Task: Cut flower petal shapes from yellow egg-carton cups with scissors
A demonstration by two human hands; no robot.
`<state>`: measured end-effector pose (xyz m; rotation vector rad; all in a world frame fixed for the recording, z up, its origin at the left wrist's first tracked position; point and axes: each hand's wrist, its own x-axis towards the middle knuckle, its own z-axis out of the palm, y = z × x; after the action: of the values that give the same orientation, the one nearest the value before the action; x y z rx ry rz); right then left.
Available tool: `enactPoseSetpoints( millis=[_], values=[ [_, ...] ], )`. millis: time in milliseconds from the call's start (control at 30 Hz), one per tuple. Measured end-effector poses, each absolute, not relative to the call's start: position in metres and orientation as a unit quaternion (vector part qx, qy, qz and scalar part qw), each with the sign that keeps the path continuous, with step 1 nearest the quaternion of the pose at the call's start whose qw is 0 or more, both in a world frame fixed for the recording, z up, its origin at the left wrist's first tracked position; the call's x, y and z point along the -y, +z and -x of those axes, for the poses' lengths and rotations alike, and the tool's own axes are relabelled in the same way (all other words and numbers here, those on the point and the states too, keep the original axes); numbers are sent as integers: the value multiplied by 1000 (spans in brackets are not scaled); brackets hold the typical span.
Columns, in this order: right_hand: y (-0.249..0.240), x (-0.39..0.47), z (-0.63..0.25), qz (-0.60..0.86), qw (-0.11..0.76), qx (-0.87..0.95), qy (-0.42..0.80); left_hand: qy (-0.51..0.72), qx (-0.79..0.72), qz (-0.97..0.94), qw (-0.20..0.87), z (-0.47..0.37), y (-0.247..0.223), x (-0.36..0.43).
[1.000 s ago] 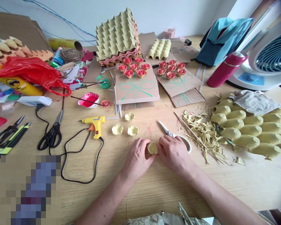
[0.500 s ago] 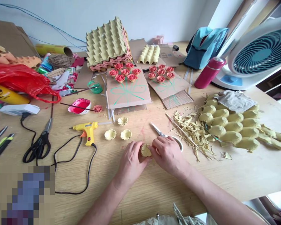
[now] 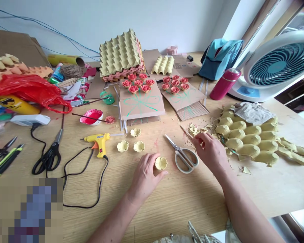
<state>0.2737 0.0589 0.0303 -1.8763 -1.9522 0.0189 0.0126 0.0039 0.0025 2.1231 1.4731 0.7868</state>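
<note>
My left hand (image 3: 145,173) curls round a pale yellow flower (image 3: 161,163) of egg-carton pulp, thumb on the near side and fingers on the left. My right hand (image 3: 209,150) has its fingers closed on a thin wooden stick (image 3: 186,131) at the edge of the pulp scraps (image 3: 199,129); part of the stick is hidden under the hand. Between the hands lie white-handled scissors (image 3: 183,157). Three more yellow flowers, one of them the nearer left flower (image 3: 123,146), sit beyond my left hand.
A yellow glue gun (image 3: 98,143) with its black cord lies left, near a bowl of red paint (image 3: 91,116) and black scissors (image 3: 49,157). Red flowers stand on cardboard (image 3: 142,104) at the back. An egg carton (image 3: 253,138), a bottle (image 3: 225,84) and a fan (image 3: 278,67) are right.
My right hand has left the yellow flower and moved right to the stick, uncovering the scissors' handles. My left hand stays at the flower. The view has shifted slightly.
</note>
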Motion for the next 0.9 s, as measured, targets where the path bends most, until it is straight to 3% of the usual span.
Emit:
enactPoseSetpoints(
  millis=[367,733,900],
  values=[
    [11,-71,-276,713,113,691,-42,295,-529,-766,216,-14,2,-5],
    [26,-54,-268,656,180,733,4,310,-531,-755,227,-14,1,-5],
    [18,-19,-258,610,159,774,55,328,-525,-747,245,-11,5,-1]
  ],
)
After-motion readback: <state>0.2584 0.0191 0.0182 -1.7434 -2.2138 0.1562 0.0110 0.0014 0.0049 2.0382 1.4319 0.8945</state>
